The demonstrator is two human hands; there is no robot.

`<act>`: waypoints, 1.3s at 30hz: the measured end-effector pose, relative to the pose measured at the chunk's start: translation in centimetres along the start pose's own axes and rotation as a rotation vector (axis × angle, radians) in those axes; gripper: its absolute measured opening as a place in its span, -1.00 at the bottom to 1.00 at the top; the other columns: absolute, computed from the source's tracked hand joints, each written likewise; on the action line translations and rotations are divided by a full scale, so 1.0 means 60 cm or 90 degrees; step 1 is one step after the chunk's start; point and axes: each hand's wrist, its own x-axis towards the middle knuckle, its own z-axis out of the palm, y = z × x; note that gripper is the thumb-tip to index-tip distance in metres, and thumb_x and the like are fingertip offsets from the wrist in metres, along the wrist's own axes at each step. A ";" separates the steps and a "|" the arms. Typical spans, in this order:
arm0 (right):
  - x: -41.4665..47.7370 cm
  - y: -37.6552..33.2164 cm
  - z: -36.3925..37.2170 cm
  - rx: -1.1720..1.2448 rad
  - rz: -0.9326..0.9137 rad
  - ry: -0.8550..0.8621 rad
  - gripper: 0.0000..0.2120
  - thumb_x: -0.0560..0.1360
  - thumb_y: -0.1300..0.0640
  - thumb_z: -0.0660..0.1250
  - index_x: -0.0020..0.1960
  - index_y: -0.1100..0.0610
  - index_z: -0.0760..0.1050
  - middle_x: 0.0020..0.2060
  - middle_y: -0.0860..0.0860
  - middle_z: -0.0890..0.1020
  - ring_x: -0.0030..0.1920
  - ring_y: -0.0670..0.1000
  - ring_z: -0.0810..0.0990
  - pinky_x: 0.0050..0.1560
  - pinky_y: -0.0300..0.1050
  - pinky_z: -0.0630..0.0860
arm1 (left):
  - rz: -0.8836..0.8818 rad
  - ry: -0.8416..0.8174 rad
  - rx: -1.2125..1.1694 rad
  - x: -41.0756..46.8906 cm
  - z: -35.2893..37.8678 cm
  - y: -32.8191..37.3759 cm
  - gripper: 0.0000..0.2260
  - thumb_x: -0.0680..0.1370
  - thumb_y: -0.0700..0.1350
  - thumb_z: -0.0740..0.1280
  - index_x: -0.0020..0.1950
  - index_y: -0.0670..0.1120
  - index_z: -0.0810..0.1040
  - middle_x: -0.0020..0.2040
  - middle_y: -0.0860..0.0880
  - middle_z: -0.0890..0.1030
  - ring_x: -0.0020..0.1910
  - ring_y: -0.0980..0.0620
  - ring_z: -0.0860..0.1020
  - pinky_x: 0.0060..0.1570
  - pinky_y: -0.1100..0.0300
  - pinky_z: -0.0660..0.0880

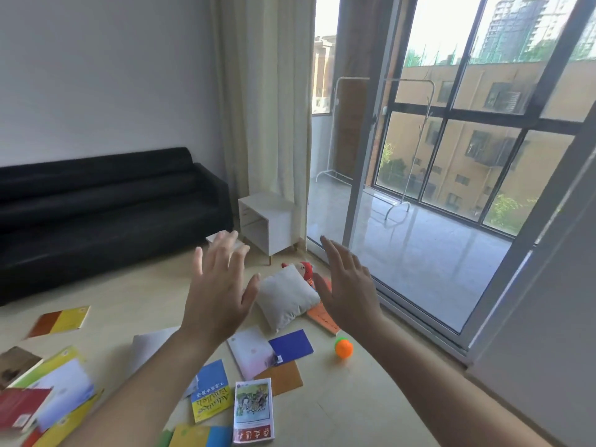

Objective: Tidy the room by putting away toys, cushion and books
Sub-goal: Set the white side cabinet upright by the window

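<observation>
A pale cushion (285,300) lies tilted on the wooden floor, with a red plush toy (304,271) just behind it. An orange book (322,319) pokes out from under the cushion. An orange and green ball (343,347) sits on the floor to the right. Several books are scattered in front, among them a blue one (291,345), a white one (251,351) and a yellow and blue one (211,400). My left hand (219,288) and my right hand (346,287) are raised in the air with fingers spread, on either side of the cushion, holding nothing.
A black sofa (103,208) runs along the left wall. A small white side table (267,221) stands by the curtain (267,108). A glass sliding door (435,188) closes off the balcony on the right. More books (59,321) lie at the left.
</observation>
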 end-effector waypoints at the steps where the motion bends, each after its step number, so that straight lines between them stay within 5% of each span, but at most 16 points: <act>1: 0.016 -0.013 0.019 0.002 -0.007 -0.008 -0.40 0.59 -0.13 0.17 0.56 0.01 0.09 0.48 -0.01 0.30 0.41 0.07 0.35 0.33 0.04 0.35 | -0.004 -0.001 -0.001 0.007 0.007 -0.026 -0.56 0.56 0.11 0.01 0.26 -0.12 0.41 0.43 -0.17 0.35 0.47 -0.16 0.25 0.36 -0.26 0.20; 17: 0.217 -0.211 0.257 0.001 0.055 -0.045 -0.40 0.60 -0.11 0.17 0.56 -0.01 0.07 0.48 -0.01 0.29 0.43 0.07 0.33 0.33 0.07 0.38 | 0.031 -0.037 -0.008 0.148 0.073 -0.420 -0.59 0.55 0.07 0.04 0.24 -0.14 0.42 0.38 -0.13 0.41 0.45 -0.14 0.29 0.37 -0.24 0.18; 39: 0.611 -0.137 0.545 0.029 -0.004 -0.151 -0.42 0.60 -0.09 0.15 0.55 -0.05 0.04 0.45 -0.03 0.28 0.40 0.07 0.35 0.22 0.09 0.46 | -0.081 -0.064 -0.009 0.438 0.361 -0.648 -0.56 0.54 0.09 0.02 0.19 -0.14 0.49 0.29 -0.10 0.48 0.37 -0.14 0.39 0.33 -0.26 0.26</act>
